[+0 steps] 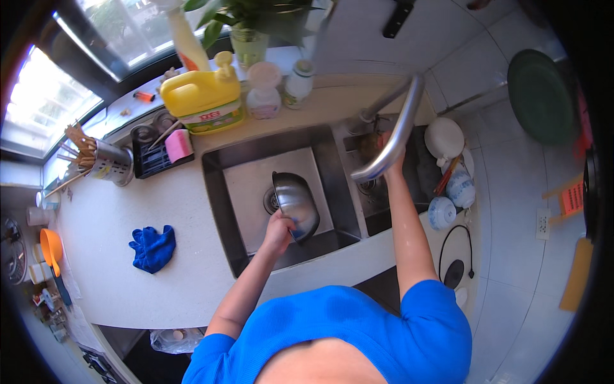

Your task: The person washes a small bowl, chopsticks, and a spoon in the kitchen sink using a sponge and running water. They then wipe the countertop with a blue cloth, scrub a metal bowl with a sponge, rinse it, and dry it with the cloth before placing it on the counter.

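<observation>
My left hand (277, 234) grips the rim of a shiny metal bowl (298, 203), fingers closed round its near edge. Tilted on its side, the bowl is inside the left basin of a steel double sink (348, 173), beside the drain. My right hand (399, 160) reaches over the smaller right basin to the base of the tall curved faucet (409, 118). The spout covers most of that hand, so its fingers and what they touch cannot be made out.
Bowls (442, 213) and a white dish (444, 137) stand right of the sink. Behind the basins are a yellow jug (201, 102) and white containers (263, 96). A blue cloth (153, 248), a utensil holder (110, 163) and a black rack with a pink sponge (178, 146) occupy the left counter.
</observation>
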Demonstrator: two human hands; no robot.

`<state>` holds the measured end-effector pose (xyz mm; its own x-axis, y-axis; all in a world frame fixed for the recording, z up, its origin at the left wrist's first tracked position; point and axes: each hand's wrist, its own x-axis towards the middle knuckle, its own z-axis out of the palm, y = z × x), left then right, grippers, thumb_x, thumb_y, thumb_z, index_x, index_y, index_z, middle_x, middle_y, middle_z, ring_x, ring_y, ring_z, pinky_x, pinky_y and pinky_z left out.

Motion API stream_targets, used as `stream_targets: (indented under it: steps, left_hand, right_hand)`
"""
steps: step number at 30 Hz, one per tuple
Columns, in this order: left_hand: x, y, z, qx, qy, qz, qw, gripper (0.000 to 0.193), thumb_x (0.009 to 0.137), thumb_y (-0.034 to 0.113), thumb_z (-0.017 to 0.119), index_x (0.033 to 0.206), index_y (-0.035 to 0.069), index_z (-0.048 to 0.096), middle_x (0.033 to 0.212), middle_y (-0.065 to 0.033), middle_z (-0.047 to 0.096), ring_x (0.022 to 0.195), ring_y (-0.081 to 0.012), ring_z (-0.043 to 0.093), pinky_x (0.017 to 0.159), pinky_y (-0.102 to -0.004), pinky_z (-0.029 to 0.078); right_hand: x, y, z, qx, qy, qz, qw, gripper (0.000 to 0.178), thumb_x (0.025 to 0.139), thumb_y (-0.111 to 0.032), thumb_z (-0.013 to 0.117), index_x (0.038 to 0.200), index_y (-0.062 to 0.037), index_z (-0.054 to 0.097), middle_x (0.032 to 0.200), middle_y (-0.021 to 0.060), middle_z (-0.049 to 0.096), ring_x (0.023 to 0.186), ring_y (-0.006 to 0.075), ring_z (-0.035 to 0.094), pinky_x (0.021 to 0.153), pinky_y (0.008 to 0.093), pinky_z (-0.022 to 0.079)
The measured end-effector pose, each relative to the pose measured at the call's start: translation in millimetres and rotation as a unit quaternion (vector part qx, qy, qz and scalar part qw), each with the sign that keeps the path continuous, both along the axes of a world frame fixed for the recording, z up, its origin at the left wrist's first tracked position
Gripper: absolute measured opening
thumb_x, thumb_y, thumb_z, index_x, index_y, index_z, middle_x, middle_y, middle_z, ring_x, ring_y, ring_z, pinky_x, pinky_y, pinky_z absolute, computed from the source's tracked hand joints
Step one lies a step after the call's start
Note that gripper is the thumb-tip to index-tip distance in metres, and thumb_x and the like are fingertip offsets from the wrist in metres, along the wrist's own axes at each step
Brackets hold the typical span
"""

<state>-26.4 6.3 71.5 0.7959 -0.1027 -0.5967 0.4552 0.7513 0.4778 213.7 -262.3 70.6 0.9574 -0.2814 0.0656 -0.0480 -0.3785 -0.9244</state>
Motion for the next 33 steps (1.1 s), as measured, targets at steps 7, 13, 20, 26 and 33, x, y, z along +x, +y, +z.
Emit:
stream_targets:
  steps: [7,13,20,26,33]
  left_hand:
    - [23,-17,9,0.036,-0.019,-0.025,0.999,0.049,0.052,-0.014,0.038,0.096,-0.002,0.055,0.095,-0.0094,0.059,0.089,-0.0184,0.053,0.073,-0.0226,0.04]
    - [29,-22,9,0.057,-0.01,-0.009,0.998,0.045,0.053,-0.014,0.037,0.093,-0.003,0.055,0.092,-0.0092,0.059,0.086,-0.0174,0.053,0.069,-0.0211,0.039]
    - [40,-32,13,0.071,0.0,-0.007,0.997,0.043,0.053,-0.014,0.037,0.09,-0.002,0.055,0.089,-0.0083,0.058,0.083,-0.0169,0.054,0.066,-0.022,0.04]
    - [40,-35,-16,0.081,-0.002,-0.016,0.997,0.038,0.057,-0.015,0.039,0.088,0.0,0.053,0.08,-0.0053,0.056,0.069,-0.0144,0.053,0.051,-0.0219,0.038]
    - [50,-42,16,0.2,-0.001,-0.055,0.978,0.032,0.06,-0.014,0.038,0.081,0.001,0.056,0.069,-0.0012,0.054,0.056,-0.0112,0.046,0.046,-0.0231,0.032]
  right_hand:
    - [60,1,1,-0.107,-0.03,0.053,0.992,0.035,0.09,-0.029,0.041,0.099,0.0,0.057,0.092,0.0183,0.06,0.086,0.0316,0.058,0.074,0.0361,0.043]
    - [58,7,13,0.033,0.08,0.037,0.996,0.032,0.09,-0.026,0.044,0.1,0.0003,0.058,0.087,0.0138,0.062,0.074,0.0237,0.059,0.067,0.0326,0.044]
    - [9,11,38,-0.094,-0.118,-0.046,0.988,0.021,0.086,-0.016,0.049,0.095,0.0003,0.058,0.087,0.0145,0.061,0.077,0.0266,0.059,0.069,0.0342,0.045]
    - [-130,122,32,-0.247,-0.168,0.412,0.86,0.028,0.079,-0.012,0.053,0.105,-0.0025,0.055,0.117,0.0153,0.049,0.108,0.0309,0.048,0.092,0.0388,0.037]
    - [-88,135,-52,0.045,0.113,0.329,0.937,0.035,0.082,-0.019,0.048,0.11,0.0013,0.051,0.113,0.0196,0.052,0.108,0.0329,0.048,0.094,0.0355,0.036]
